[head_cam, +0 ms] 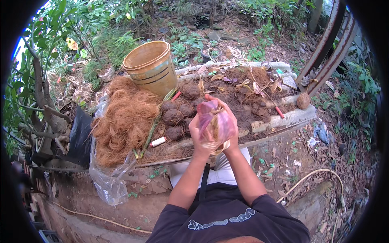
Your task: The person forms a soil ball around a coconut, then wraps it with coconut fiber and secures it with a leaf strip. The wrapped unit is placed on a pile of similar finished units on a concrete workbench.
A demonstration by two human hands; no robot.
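Observation:
My left hand (198,137) and my right hand (232,129) are cupped together around a bunch of purple-pink leaves (224,121). A brownish clump shows among the leaves, and pale dry strips hang at its lower edge. They are held above the front of a bench. Left of my hands lie several dark round soil balls (173,117) with fibres on them. A white thread spool (158,142) with red ends rests near the balls, beside a long green leaf (152,129).
A large pile of brown coir fibre (124,121) lies on a clear plastic sheet (111,186). Behind it stands a yellowish bucket (149,71). Loose dark soil (243,112) covers the bench's middle. A red cylinder (279,112) and a fibrous ball (303,100) sit towards the right.

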